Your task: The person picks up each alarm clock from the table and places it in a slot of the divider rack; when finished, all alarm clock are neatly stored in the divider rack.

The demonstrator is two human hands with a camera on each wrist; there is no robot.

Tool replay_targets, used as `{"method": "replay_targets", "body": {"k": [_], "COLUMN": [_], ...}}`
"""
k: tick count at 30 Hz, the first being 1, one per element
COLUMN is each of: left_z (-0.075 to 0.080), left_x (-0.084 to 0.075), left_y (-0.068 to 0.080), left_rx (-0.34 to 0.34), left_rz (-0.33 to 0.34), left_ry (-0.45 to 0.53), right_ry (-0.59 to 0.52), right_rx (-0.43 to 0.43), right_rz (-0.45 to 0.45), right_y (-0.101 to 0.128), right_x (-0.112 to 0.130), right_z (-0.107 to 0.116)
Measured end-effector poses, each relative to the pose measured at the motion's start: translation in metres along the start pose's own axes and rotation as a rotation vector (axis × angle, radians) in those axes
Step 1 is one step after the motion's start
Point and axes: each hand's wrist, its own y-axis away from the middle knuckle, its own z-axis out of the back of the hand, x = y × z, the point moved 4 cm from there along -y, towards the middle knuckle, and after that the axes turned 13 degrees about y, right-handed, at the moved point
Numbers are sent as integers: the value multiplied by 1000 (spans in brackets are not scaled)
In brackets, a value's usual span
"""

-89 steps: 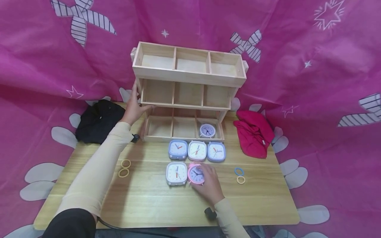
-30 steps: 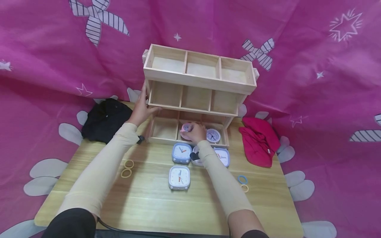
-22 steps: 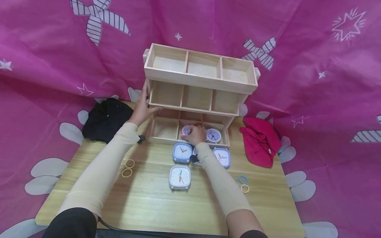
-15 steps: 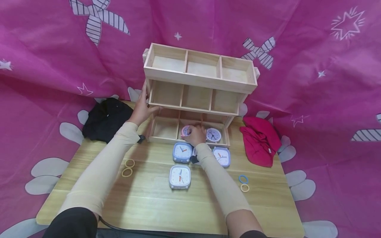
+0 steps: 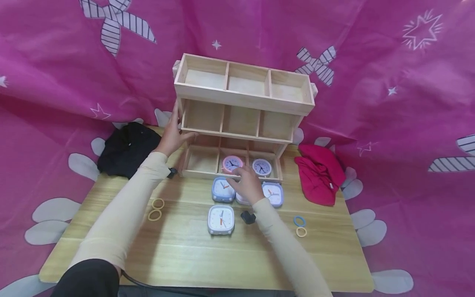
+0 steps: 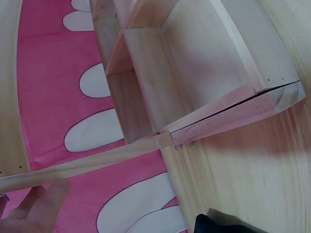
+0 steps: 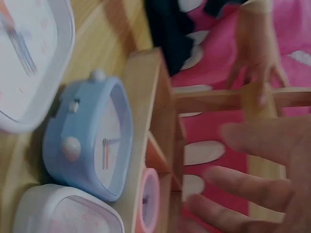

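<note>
A three-tier wooden shelf [image 5: 241, 99] stands at the back of the table. My left hand [image 5: 173, 133] grips its left side at the middle tier, thumb on the front lip; fingertips [image 6: 43, 201] show behind a slat. A pink round clock [image 5: 232, 163] stands in the bottom tier's middle compartment, a purple round clock [image 5: 261, 167] to its right. My right hand [image 5: 243, 181] hovers open just in front of the pink clock, fingers [image 7: 252, 187] spread, holding nothing. It covers most of a white square clock [image 5: 240, 200] between a blue clock [image 5: 222, 189] and a lavender clock [image 5: 273, 194].
A white square clock [image 5: 221, 219] lies nearer on the table [image 5: 185, 255]. Black cloth [image 5: 126, 150] lies at the left, red cloth [image 5: 319, 169] at the right. Yellow rings [image 5: 156, 209] lie left; a blue ring [image 5: 299, 220] and a yellow ring [image 5: 301, 232] lie right.
My right hand carried the pink clock from the table into the bottom middle compartment, let go and drew back toward me. The left hand stayed on the shelf.
</note>
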Motion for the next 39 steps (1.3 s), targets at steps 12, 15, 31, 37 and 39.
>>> {"method": "replay_targets", "body": {"k": [12, 15, 31, 37, 39], "left_z": [-1, 0, 1, 1, 1], "left_x": [2, 3, 5, 5, 5], "left_y": [-2, -1, 1, -1, -1], "left_rx": [15, 16, 13, 10, 12], "left_rz": [8, 11, 15, 6, 5], "left_ry": [5, 6, -4, 3, 6], "right_ry": [-98, -79, -156, -127, -118], "right_rx": [290, 307, 262, 289, 296], "right_rz": [37, 48, 116, 120, 140], "right_y": [90, 101, 115, 109, 107], "right_x": [-11, -12, -20, -15, -11], "right_z": [1, -4, -42, -49, -50]}}
